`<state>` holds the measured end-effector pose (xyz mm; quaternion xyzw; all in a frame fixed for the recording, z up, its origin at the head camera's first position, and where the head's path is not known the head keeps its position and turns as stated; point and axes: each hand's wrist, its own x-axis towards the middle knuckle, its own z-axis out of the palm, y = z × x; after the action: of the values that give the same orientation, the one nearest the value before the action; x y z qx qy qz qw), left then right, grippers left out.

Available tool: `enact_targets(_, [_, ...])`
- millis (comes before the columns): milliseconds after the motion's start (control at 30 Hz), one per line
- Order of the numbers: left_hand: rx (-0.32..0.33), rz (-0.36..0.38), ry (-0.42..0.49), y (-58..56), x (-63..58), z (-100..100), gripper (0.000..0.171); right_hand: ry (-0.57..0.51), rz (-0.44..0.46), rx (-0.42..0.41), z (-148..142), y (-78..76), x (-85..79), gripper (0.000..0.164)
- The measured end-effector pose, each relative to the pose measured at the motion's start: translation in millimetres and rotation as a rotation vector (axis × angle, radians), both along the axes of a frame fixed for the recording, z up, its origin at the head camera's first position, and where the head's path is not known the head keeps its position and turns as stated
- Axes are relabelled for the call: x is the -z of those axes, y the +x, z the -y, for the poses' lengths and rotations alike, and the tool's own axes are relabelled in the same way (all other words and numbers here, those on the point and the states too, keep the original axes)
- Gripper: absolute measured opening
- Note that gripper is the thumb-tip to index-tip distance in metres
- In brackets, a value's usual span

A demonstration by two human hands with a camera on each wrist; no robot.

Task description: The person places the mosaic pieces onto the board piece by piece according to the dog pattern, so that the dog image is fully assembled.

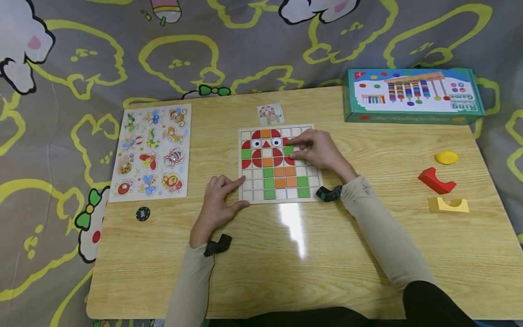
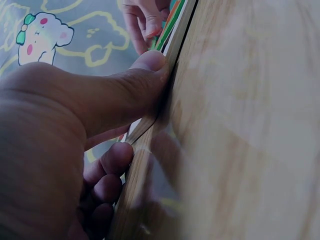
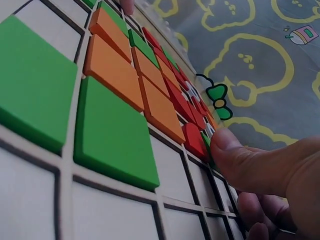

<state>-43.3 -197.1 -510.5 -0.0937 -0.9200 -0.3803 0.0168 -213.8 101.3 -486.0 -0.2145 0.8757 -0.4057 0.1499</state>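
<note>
A square grid board point(image 1: 258, 184) lies mid-table with red, orange, green and white tiles in its cells, two of them bearing eyes. My left hand point(image 1: 216, 204) is at its near left corner. The thumb touches the corner and the straight index finger lies at the left edge; in the left wrist view the thumb point(image 2: 150, 62) rests over the rim. Over the board's right half, my right hand point(image 1: 318, 147) pinches a green tile point(image 1: 288, 150) between thumb and index finger, beside red tiles. From the right wrist, that tile is mostly hidden behind the thumb point(image 3: 227, 140).
A small picture card point(image 1: 270, 114) lies behind the board. An insect puzzle board point(image 1: 157, 152) and a black round chip point(image 1: 143, 213) are at left. On the right stand a ring game box point(image 1: 412, 97), a yellow disc point(image 1: 446, 157), a red arch block point(image 1: 436, 180) and a pale yellow notched block point(image 1: 448, 205).
</note>
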Motion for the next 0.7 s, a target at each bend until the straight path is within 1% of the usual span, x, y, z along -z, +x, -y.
enact_targets(100, [0.002,-0.004,-0.003,-0.3,0.4,-0.2,0.065,0.003,0.004,0.007,-1.2,0.0,-1.0,0.031])
enact_targets(367, [0.002,-0.002,-0.006,-0.4,-0.1,-0.6,0.065,-0.009,0.003,0.015,-1.1,1.2,-1.9,0.018])
enact_targets(700, [-0.002,0.005,0.007,0.0,-2.1,-1.6,0.065,0.001,-0.012,0.008,2.2,-0.9,-1.6,0.014])
